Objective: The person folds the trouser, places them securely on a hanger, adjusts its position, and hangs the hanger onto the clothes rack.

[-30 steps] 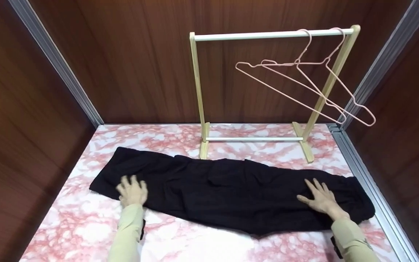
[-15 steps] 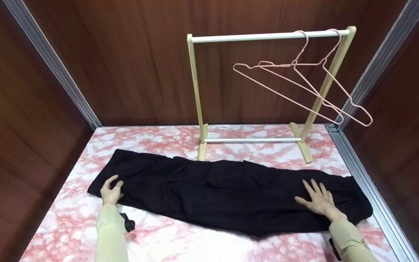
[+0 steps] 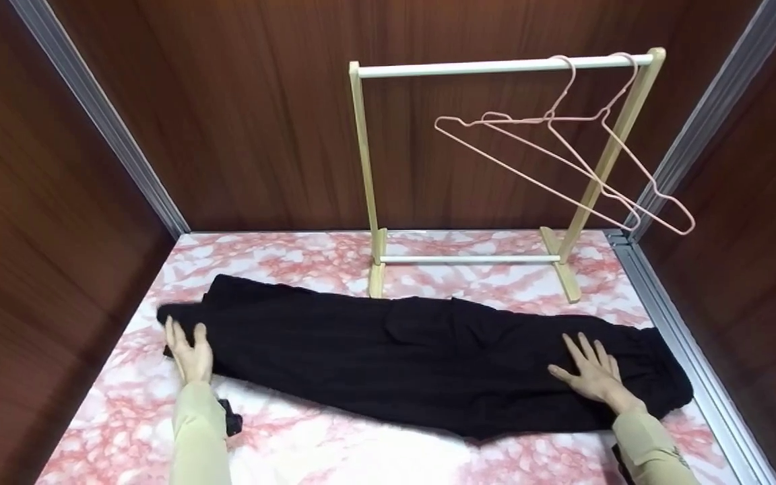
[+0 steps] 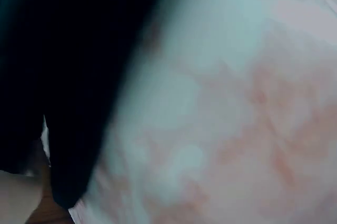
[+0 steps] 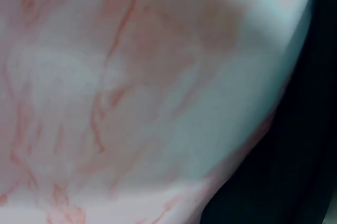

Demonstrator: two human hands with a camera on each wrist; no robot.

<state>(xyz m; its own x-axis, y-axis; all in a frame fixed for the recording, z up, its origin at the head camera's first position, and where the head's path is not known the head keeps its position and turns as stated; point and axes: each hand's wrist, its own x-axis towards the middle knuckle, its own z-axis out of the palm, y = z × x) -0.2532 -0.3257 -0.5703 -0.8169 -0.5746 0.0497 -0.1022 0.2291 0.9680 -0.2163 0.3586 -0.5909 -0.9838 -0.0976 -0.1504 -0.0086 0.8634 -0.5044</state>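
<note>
Black trousers [image 3: 361,343] lie folded lengthwise across the table, with the gathered waistband at the right and a pocket flap near the middle. At the left end, the hems no longer line up, and a piece of cloth sticks out past my left hand [image 3: 191,350]. That hand has its fingers extended over the cloth and its thumb apart from them. Near the waistband, my right hand [image 3: 593,374] rests flat with fingers spread on the fabric. The left wrist view shows the dark trouser cloth [image 4: 79,66] along its left side; in the right wrist view the trousers [image 5: 284,166] fill the right edge.
Behind the trousers stands a wooden clothes rack [image 3: 364,162] with a white top rail. Two pink wire hangers [image 3: 529,178] hang at its right end. The table [image 3: 334,451] has a pink marbled top, enclosed by brown wood-grain panels [image 3: 260,135] and metal corner posts.
My left hand moves left along the trousers, its fingers curling at the edge and then straightening. The cloth at the left end shifts outward and smooths. My right hand stays in place.
</note>
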